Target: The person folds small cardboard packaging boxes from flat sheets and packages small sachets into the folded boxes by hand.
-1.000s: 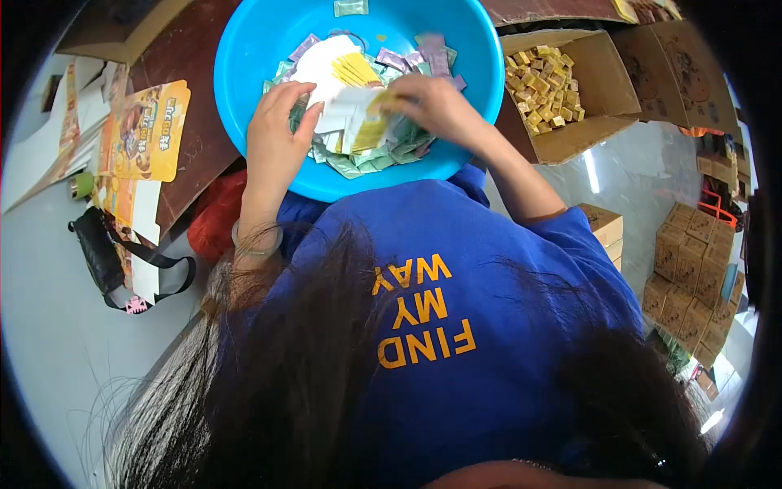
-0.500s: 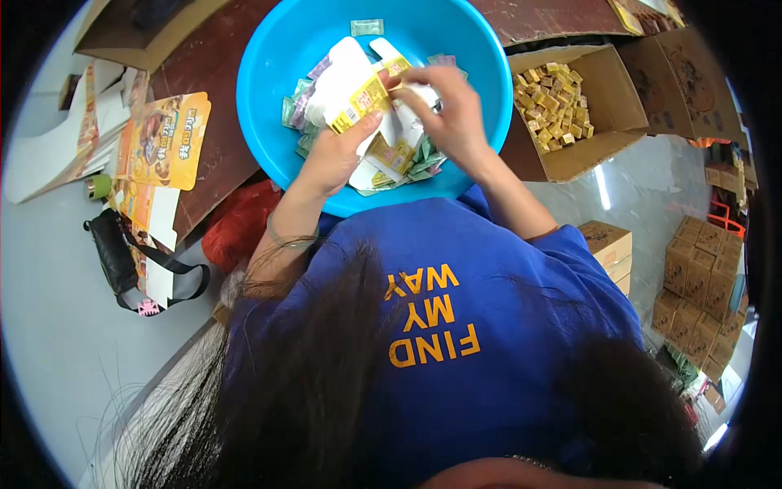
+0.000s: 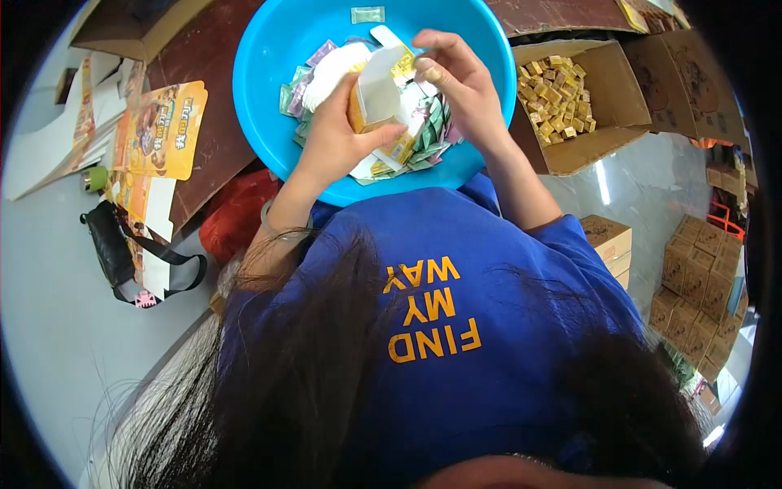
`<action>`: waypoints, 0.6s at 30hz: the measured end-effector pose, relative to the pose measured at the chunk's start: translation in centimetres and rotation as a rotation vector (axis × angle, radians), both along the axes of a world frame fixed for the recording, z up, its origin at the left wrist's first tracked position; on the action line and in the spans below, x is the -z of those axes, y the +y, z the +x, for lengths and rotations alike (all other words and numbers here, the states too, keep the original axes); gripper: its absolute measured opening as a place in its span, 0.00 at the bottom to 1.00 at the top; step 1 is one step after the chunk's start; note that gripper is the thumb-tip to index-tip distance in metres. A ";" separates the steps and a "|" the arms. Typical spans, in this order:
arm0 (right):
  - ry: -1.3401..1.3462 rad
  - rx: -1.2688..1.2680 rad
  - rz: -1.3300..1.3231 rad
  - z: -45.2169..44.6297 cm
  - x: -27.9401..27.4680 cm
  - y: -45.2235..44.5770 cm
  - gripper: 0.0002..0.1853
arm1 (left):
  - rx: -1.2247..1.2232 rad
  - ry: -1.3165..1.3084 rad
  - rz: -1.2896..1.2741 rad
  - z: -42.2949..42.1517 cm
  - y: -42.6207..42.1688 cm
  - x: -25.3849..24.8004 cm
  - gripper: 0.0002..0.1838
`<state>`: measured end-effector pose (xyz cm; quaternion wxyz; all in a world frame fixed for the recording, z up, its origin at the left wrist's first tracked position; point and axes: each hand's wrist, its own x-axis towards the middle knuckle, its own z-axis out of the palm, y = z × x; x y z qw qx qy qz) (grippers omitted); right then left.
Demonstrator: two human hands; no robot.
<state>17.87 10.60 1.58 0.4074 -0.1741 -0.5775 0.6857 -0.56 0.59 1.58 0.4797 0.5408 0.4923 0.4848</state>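
My left hand (image 3: pixel 340 140) grips a small yellow carton (image 3: pixel 380 91) by its sides, with its white inside facing up. Just right of the carton, my right hand (image 3: pixel 466 91) is raised, its thumb and index finger apart with nothing visible between them. Both hands are over a blue basin (image 3: pixel 259 122). Inside it lie green and purple sachets (image 3: pixel 434 130), a stack of white folded cartons (image 3: pixel 330 75), and more yellow cartons (image 3: pixel 401 151), partly hidden under the held one. A single pale sachet (image 3: pixel 368 15) rests near the basin's far side.
A cardboard box (image 3: pixel 607 90) of small yellow finished cartons (image 3: pixel 558 94) stands to the right. Orange printed card sheets (image 3: pixel 167 130) lie on the left. Below them is a black bag (image 3: pixel 110 244). Stacked brown boxes (image 3: pixel 692 277) stand on the floor at right.
The carton in my left hand has gone from flat to opened out into a box shape, its white inside now showing. My right hand has drawn away from it, fingers spreading.
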 end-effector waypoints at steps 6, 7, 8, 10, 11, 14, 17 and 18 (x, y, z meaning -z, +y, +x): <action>-0.409 -0.046 0.084 0.0 0.3 -1.5 0.10 | -0.049 0.567 0.328 1.1 1.2 0.8 0.41; -0.410 -0.045 0.080 0.1 0.5 -1.5 0.10 | -0.046 0.566 0.326 1.2 1.0 0.6 0.41; -0.396 0.004 0.117 0.2 0.8 -1.4 0.11 | -0.122 0.680 0.383 1.3 0.8 0.0 0.39; -0.371 0.099 0.199 0.3 1.1 -0.7 0.13 | -0.285 0.903 0.501 1.6 0.5 -1.4 0.36; -0.358 0.144 0.241 0.4 1.1 -0.3 0.14 | -0.370 1.013 0.560 1.7 0.6 -1.6 0.34; -0.343 0.167 0.336 -0.1 0.9 -0.7 0.14 | -0.165 0.471 0.200 1.5 1.2 -0.7 0.30; -0.310 0.178 0.445 -0.4 0.0 -1.3 0.15 | 0.023 -0.068 -0.136 0.7 1.9 0.1 0.27; -0.282 0.170 0.476 -0.1 -0.5 -1.6 0.15 | 0.029 -0.106 -0.154 0.4 2.3 0.4 0.26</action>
